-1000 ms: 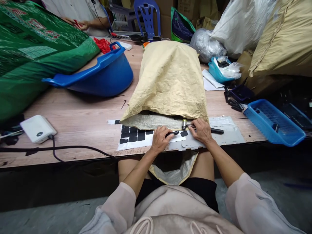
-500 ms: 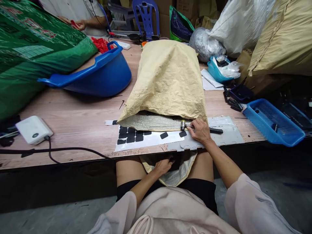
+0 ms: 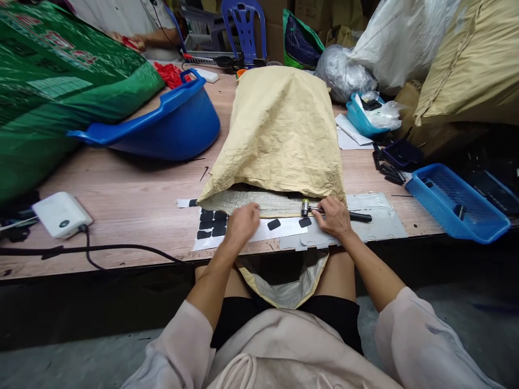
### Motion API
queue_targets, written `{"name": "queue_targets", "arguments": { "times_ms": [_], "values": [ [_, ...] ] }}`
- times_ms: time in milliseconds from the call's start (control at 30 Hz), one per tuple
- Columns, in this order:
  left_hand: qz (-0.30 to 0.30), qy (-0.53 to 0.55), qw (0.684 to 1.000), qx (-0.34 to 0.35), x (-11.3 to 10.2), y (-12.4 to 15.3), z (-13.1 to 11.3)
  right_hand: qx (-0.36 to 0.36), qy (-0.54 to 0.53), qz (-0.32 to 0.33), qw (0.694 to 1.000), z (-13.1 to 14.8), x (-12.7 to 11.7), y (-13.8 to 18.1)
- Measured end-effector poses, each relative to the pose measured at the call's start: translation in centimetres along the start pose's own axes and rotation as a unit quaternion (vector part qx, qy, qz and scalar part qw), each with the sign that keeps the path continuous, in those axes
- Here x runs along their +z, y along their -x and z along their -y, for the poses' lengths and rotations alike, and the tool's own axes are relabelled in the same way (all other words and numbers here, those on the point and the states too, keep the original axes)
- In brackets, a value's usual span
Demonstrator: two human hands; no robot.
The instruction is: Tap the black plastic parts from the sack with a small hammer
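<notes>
Right hand pinches the hammer at the sack's front edge; left hand is over the white sheet, left of 2 black patches; cannot tell whether its blurred fingers pinch anything

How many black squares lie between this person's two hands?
2: one black square near the left hand, another black square by the hammer and right hand. More may be hidden under the hands.

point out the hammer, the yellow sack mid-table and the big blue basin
Small metal hammer with black handle (image 3: pixel 360 218): head view, on the handle
Large pale-yellow sack (image 3: pixel 286 127): head view, middle of its upper side
Big deep-blue plastic basin (image 3: pixel 174 132): head view, outer wall
</notes>
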State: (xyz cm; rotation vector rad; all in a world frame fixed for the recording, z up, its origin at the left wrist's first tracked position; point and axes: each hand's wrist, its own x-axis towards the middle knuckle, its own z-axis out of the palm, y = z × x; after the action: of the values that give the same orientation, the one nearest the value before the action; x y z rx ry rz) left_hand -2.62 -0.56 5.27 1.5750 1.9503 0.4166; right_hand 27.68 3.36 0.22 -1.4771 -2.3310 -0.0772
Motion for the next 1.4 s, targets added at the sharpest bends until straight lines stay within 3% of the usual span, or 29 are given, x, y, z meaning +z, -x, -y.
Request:
{"name": "queue_targets", "arguments": {
  "times_ms": [33,100,233,367,733,867,1000,1167,1400],
  "values": [
    [-0.091,-0.046,0.994,-0.033,-0.9,-1.6,-0.1,0.0,0.0,0.001,1.0,0.0,0.0,0.0],
    [-0.167,-0.079,0.98,-0.071,-1.8,-4.4,-0.4,0.0,0.002,0.001,1.0,0.0,0.0,0.0],
    [-0.187,-0.07,0.974,-0.109,-1.6,-8.0,-1.3,-0.003,0.007,-0.004,1.0,0.0,-0.1,-0.1],
    [-0.189,-0.056,0.968,-0.155,-0.9,-9.0,-1.7,-0.002,0.009,0.002,1.0,0.1,-0.2,-0.1],
    [-0.127,-0.056,0.985,-0.1,-1.7,-5.8,-0.2,0.005,0.012,0.004,1.0,0.1,-0.1,-0.1],
    [-0.116,-0.007,0.993,0.024,-0.7,-2.8,0.0,0.001,0.013,0.002,1.0,0.1,-0.1,-0.1],
    [-0.052,0.05,0.989,0.132,2.5,-0.5,-1.0,-0.004,0.009,-0.007,1.0,0.0,-0.1,-0.1],
    [-0.047,0.041,0.991,0.119,5.4,0.1,-2.3,-0.004,0.009,-0.006,1.0,0.0,-0.1,-0.1],
    [-0.044,0.034,0.993,0.104,5.6,0.4,-2.7,-0.001,0.01,-0.007,1.0,0.0,0.0,-0.1]
  ]
}}
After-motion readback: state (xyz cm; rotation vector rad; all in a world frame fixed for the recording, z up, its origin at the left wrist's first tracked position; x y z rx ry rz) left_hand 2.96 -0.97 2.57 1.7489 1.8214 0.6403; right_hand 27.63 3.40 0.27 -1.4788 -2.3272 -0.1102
